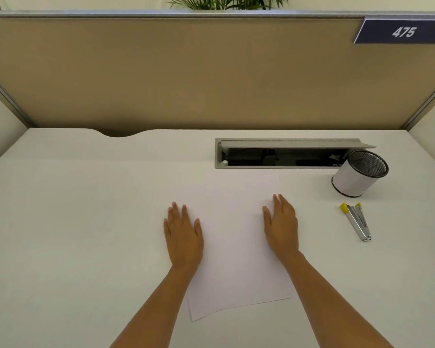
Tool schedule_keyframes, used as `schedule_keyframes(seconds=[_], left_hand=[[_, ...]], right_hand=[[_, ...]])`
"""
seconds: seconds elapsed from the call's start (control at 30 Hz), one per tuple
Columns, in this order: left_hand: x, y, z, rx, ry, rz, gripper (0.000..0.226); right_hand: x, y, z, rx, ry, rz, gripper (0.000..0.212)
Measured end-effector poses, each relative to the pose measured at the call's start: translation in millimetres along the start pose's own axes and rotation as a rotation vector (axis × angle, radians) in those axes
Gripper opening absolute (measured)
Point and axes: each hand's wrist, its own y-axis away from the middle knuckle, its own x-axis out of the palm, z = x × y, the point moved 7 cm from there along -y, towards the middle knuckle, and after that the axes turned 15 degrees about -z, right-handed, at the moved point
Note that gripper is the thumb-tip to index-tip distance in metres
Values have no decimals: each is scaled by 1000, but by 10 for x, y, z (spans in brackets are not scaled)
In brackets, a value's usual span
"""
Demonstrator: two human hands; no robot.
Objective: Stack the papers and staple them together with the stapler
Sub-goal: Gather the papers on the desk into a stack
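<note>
Right of the papers (236, 259) under both flat, empty hands, stapler (357, 221) beside mesh cup (357, 174).

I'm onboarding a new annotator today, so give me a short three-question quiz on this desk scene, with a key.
1. True or false: the stapler is held in the right hand.
2. Which hand lies nearer the stapler? A) left hand B) right hand
3. Fill in: the papers show two offset corners at their near edge, so they are not yet ____.

Key
1. False: it lies on the desk, apart from both hands, near the mesh pen cup.
2. B.
3. Squared up (aligned); both hands rest flat, open, at the sheets' sides.
</note>
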Motion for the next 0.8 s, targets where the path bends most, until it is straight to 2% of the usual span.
schedule_keyframes(seconds=[0.07,0.13,0.27,0.4,0.67,0.8], left_hand=[[-101,38,89,-259,69,-40,55],[-156,84,127,-473,133,-48,56],[-162,89,93,-664,207,-28,56],[-139,47,34,-719,289,9,55],[-109,-40,-15,-701,433,42,52],[-47,-93,-68,-690,478,116,49]], right_hand=[[-142,-1,-106,113,32,-110,50],[-180,31,-175,184,57,-98,49],[-139,117,-127,185,43,-10,50],[-116,176,-37,215,-32,31,51],[-88,184,13,270,-138,103,55],[-91,159,-44,403,-256,92,60]])
